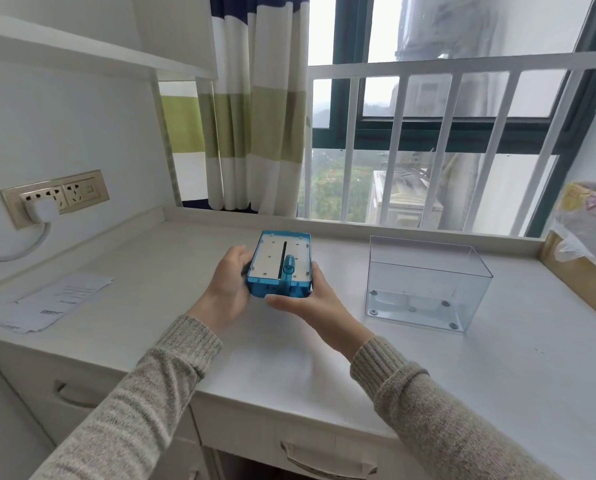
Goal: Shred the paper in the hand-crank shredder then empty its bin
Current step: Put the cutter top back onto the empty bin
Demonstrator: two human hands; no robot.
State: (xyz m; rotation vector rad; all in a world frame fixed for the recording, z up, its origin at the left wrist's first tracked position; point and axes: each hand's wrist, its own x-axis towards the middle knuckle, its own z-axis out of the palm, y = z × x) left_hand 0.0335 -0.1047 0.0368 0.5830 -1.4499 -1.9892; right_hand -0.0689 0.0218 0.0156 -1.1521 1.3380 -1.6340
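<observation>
I hold the blue shredder head (272, 261) above the middle of the white desk, with its white slotted top and blue crank handle facing me. My left hand (229, 285) grips its left side and my right hand (307, 299) grips its right side and near edge. The clear shredder bin (424, 282) stands apart on the desk to the right, with nothing visible inside it. Printed paper sheets (50, 301) lie flat at the desk's left edge, away from both hands.
A white desk (272, 358) with drawers below runs under a barred window. On the left wall there is a socket panel (54, 197) with a white plug and cable. A cardboard box with a plastic bag (587, 237) sits at the far right. Striped curtain hangs behind.
</observation>
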